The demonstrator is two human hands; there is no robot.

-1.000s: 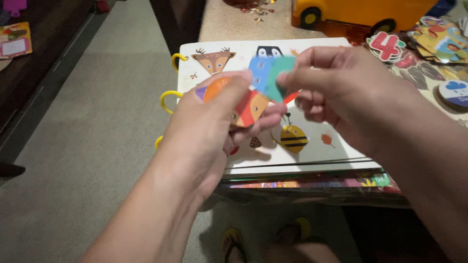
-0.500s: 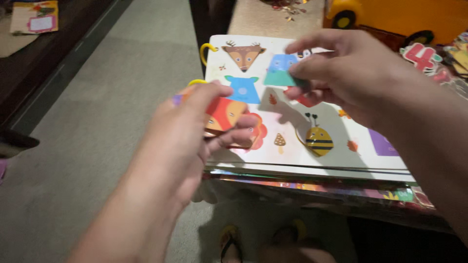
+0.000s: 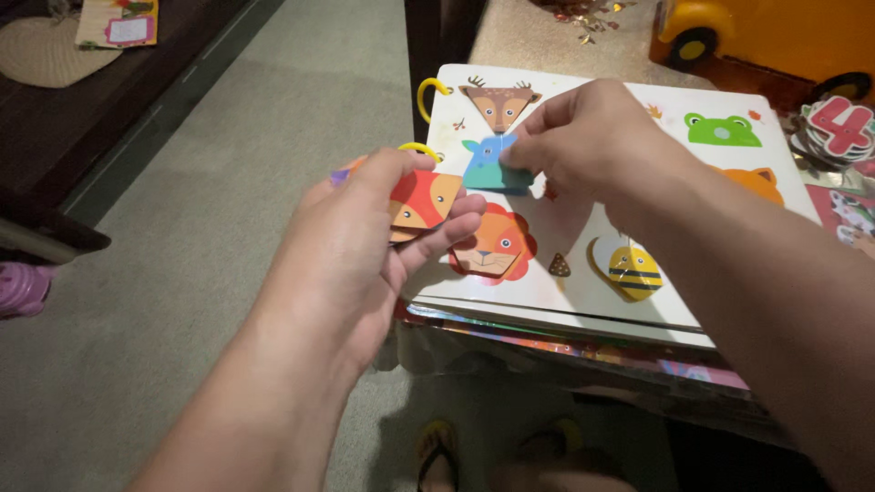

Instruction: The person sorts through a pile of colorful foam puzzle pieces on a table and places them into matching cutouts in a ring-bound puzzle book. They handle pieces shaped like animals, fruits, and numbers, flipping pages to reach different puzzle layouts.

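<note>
At the far left, a pink shoe (image 3: 20, 288) lies on the grey floor (image 3: 210, 210) beside a dark bench (image 3: 55, 128), which carries a round woven mat (image 3: 46, 50) and a card (image 3: 118, 23).

The left hand (image 3: 355, 255) is raised in front of the near left corner of the book. Its fingers (image 3: 447, 232) and thumb are closed on a small stack of cards (image 3: 421, 202); the top one shows a red and orange animal face, and an orange and purple edge peeks out behind the thumb.

Just right of that lies the white picture book (image 3: 729, 169), open on the table (image 3: 547, 36) and bound with yellow rings (image 3: 428, 91) along its left edge. The page shows a brown deer head (image 3: 499, 102) at the top left, an orange lion face (image 3: 497, 244) lower down, a small brown acorn (image 3: 559, 265) and a striped yellow bee (image 3: 631, 271) near the bottom edge, and a green frog head (image 3: 723, 130) with an orange animal head (image 3: 755, 182) below it towards the right.

The right hand (image 3: 592, 146) reaches over the page from the right. Its fingers are pinched on a blue animal piece (image 3: 492, 164) with a teal lower edge, pressing it against the page just below the deer head and above the lion.

Beyond the book stands a yellow toy bus (image 3: 775, 32), with glittery bits (image 3: 583, 14) scattered on the table to its left. At the right edge lies a red number cut-out (image 3: 843, 123) on a pile of other cards. Under the table, sandals (image 3: 497, 451) show on the floor.
</note>
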